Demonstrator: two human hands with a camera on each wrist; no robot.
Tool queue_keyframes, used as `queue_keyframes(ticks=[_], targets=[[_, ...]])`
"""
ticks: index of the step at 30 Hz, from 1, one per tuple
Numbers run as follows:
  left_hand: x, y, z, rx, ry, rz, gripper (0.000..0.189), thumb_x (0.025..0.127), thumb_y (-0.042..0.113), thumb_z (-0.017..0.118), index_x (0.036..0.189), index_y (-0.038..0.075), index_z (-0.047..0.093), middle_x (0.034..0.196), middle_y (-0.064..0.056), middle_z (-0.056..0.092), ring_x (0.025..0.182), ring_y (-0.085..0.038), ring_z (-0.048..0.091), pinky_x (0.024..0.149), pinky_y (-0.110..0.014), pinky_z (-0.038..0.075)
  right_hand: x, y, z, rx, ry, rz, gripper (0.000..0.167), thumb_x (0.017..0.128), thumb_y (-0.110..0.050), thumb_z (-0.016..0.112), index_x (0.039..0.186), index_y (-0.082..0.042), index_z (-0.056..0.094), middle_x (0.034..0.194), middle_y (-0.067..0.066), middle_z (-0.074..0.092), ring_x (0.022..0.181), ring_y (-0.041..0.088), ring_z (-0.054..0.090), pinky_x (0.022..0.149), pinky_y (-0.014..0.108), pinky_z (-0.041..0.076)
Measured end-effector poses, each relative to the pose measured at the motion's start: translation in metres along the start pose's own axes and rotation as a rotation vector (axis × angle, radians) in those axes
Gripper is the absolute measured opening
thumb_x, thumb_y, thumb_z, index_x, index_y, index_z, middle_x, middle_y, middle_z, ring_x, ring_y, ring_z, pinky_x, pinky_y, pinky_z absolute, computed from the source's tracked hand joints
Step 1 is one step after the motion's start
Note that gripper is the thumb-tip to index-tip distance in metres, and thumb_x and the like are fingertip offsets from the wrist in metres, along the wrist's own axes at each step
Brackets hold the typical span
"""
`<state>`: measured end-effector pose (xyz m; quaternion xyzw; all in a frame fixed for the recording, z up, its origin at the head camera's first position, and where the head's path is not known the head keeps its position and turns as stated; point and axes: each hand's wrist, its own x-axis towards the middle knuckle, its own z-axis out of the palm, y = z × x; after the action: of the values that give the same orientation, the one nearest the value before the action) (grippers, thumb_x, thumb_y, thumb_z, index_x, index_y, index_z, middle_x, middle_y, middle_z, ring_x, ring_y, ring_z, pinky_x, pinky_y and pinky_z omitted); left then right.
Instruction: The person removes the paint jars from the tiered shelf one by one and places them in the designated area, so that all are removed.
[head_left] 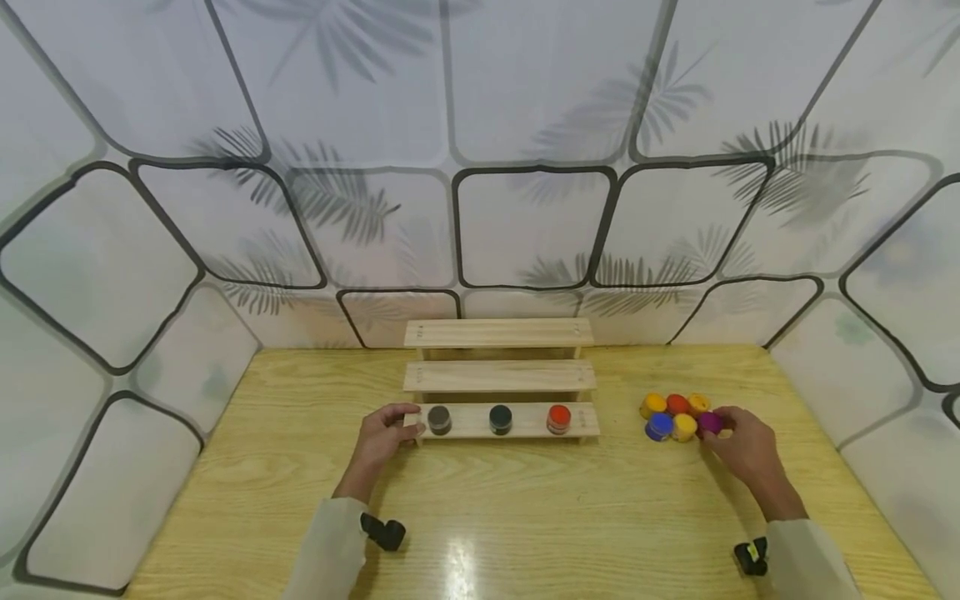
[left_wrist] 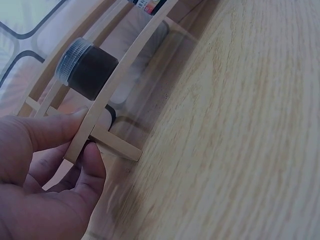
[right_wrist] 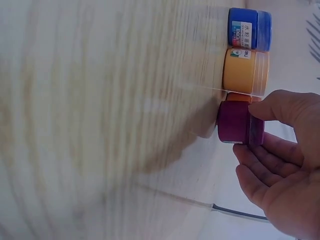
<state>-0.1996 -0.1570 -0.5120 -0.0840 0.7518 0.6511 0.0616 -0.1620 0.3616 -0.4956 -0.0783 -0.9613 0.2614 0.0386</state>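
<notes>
My left hand (head_left: 381, 435) grips the left end of the lowest step of a wooden stepped rack (head_left: 498, 377), thumb and fingers on either side of the board in the left wrist view. On that step stand a dark grey paint jar (head_left: 439, 420), a dark green paint jar (head_left: 500, 419) and a red paint jar (head_left: 558, 419). Off to the right, my right hand (head_left: 746, 450) pinches a purple paint jar (right_wrist: 234, 122) by its lid between thumb and fingers. Right beside it are a light orange paint jar (right_wrist: 245, 71) and a blue paint jar (right_wrist: 242, 29).
Behind the front jars of the right-hand cluster stand an orange jar (head_left: 654, 405), a red-orange jar (head_left: 678, 404) and a yellow-orange jar (head_left: 699, 404). The rack's upper two steps bear no jars. A patterned cloth wall (head_left: 532, 229) borders the wooden table (head_left: 525, 517) at the back and sides.
</notes>
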Motion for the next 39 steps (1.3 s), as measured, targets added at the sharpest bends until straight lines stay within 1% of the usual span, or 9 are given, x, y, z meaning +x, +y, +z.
queue_keyframes(ticks=[2,7,9,14,19,28,32,35,39], targets=[[0.000,-0.001,0.000,-0.006,0.002,-0.005,0.028,0.078,0.007,0.075,0.105,0.004,0.069,0.085,-0.002,0.054,0.064,-0.011,0.052,0.062,-0.025,0.050,0.000,-0.001,0.000,-0.004,-0.006,0.001,0.040,0.083,-0.011,0.066,0.111,0.015,0.054,0.104,0.035,0.060,0.097,0.049,0.056,0.078,0.055,0.046],[0.003,-0.001,0.001,-0.030,0.005,-0.048,0.033,0.081,0.003,0.072,0.113,-0.001,0.065,0.110,-0.009,0.054,0.075,-0.010,0.050,0.066,-0.025,0.051,0.000,-0.004,-0.001,-0.004,-0.041,0.010,0.044,0.083,-0.014,0.066,0.113,0.016,0.053,0.103,0.035,0.061,0.096,0.048,0.057,0.075,0.052,0.047],[0.003,-0.001,0.001,-0.038,0.001,-0.050,0.035,0.081,0.002,0.071,0.115,-0.002,0.063,0.119,-0.010,0.052,0.080,-0.009,0.049,0.068,-0.025,0.051,0.000,-0.005,-0.002,-0.001,-0.055,0.016,0.046,0.083,-0.014,0.065,0.114,0.017,0.052,0.102,0.035,0.061,0.096,0.047,0.057,0.074,0.051,0.046],[0.004,-0.001,0.001,-0.044,-0.004,-0.047,0.036,0.082,0.002,0.071,0.116,-0.003,0.063,0.126,-0.011,0.050,0.084,-0.009,0.048,0.068,-0.026,0.051,0.000,-0.006,-0.004,-0.001,-0.066,0.030,0.046,0.083,-0.014,0.065,0.115,0.017,0.052,0.104,0.035,0.060,0.096,0.047,0.057,0.075,0.051,0.047],[0.003,-0.001,0.001,-0.034,0.001,-0.036,0.033,0.081,0.003,0.072,0.113,-0.002,0.064,0.121,-0.012,0.052,0.082,-0.010,0.049,0.066,-0.024,0.051,-0.001,-0.005,-0.007,-0.006,-0.075,0.011,0.048,0.083,-0.017,0.066,0.115,0.017,0.053,0.107,0.036,0.060,0.098,0.049,0.056,0.076,0.053,0.047],[0.001,0.000,0.002,-0.036,0.014,-0.032,0.032,0.081,0.001,0.072,0.112,-0.002,0.065,0.114,-0.010,0.053,0.078,-0.011,0.050,0.066,-0.024,0.051,-0.005,0.001,-0.015,-0.018,-0.156,0.000,0.069,0.086,-0.027,0.067,0.127,0.022,0.041,0.124,0.042,0.047,0.109,0.056,0.047,0.085,0.060,0.045],[0.001,0.003,0.002,-0.046,0.011,-0.047,0.033,0.081,0.002,0.072,0.113,-0.002,0.065,0.111,-0.008,0.053,0.077,-0.011,0.049,0.066,-0.025,0.051,-0.009,-0.002,-0.016,-0.010,-0.112,-0.030,0.070,0.088,-0.030,0.065,0.129,0.021,0.040,0.125,0.042,0.046,0.111,0.056,0.045,0.087,0.062,0.042],[-0.001,0.008,0.001,-0.053,-0.004,-0.056,0.034,0.081,0.000,0.071,0.113,-0.004,0.064,0.109,-0.008,0.052,0.076,-0.012,0.049,0.069,-0.028,0.051,-0.011,-0.007,-0.016,0.002,-0.046,-0.057,0.068,0.089,-0.031,0.065,0.128,0.019,0.042,0.124,0.040,0.048,0.111,0.054,0.044,0.089,0.064,0.039],[-0.005,0.014,0.001,-0.054,-0.018,-0.062,0.034,0.081,-0.002,0.070,0.114,-0.006,0.063,0.105,-0.010,0.051,0.075,-0.013,0.049,0.071,-0.032,0.052,-0.013,-0.013,-0.017,0.011,0.040,-0.100,0.062,0.088,-0.027,0.067,0.125,0.018,0.045,0.119,0.039,0.050,0.108,0.053,0.046,0.087,0.064,0.039]])
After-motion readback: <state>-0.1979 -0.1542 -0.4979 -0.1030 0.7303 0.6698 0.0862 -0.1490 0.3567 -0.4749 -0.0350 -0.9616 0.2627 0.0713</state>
